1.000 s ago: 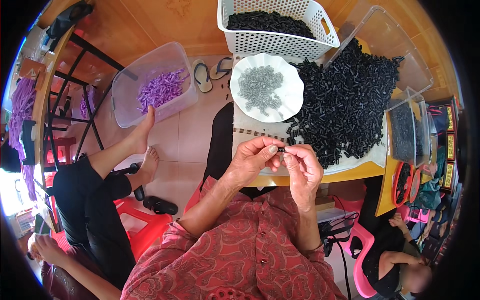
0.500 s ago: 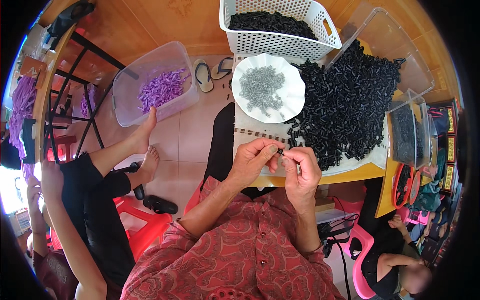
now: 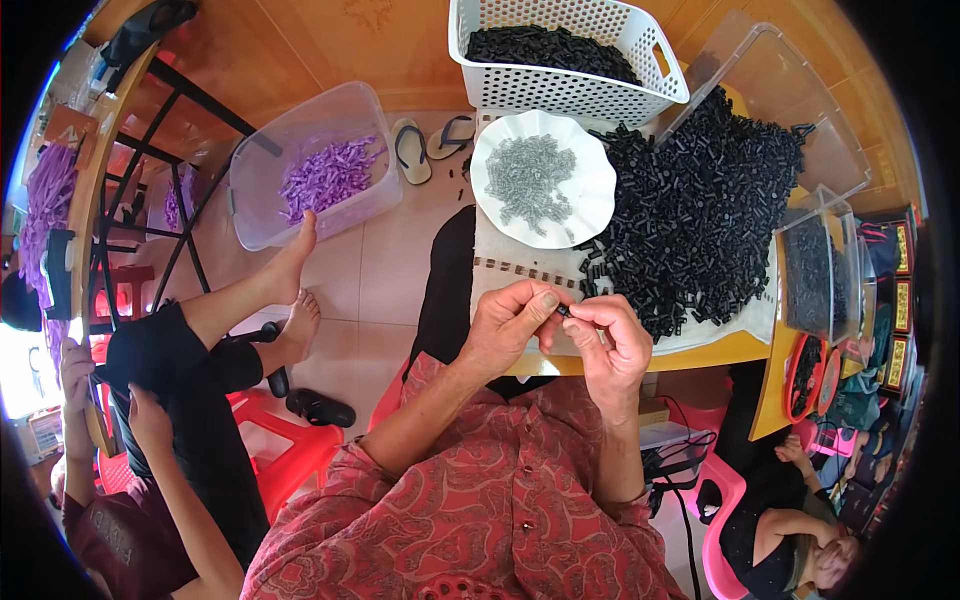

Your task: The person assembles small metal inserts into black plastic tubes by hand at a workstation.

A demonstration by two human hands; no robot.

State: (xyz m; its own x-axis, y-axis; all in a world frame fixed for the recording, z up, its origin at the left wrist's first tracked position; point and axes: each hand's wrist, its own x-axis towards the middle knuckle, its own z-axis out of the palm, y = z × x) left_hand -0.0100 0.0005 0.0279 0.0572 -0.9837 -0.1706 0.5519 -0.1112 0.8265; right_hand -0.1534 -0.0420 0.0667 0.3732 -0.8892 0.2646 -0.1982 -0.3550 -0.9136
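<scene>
My left hand [image 3: 512,322] and my right hand [image 3: 612,348] meet just in front of the table's near edge. A small black plastic piece [image 3: 563,310] is pinched between their fingertips, partly hidden by them. Beyond my hands, a white scalloped plate [image 3: 596,205] holds many small clear pieces [image 3: 530,175]. To its right, a large heap of short black tubular pieces [image 3: 690,215] covers much of the white cloth [image 3: 510,290].
A white perforated basket [image 3: 570,85] of black pieces stands at the back. Clear plastic bins [image 3: 815,235] line the right side. On the floor to the left sits a translucent tub [image 3: 345,220] with purple pieces. One person sits at left, another at lower right.
My hands stay together on the black piece, the right hand shifting slightly to the right. At left, the other person's arm has come down, away from the table edge.
</scene>
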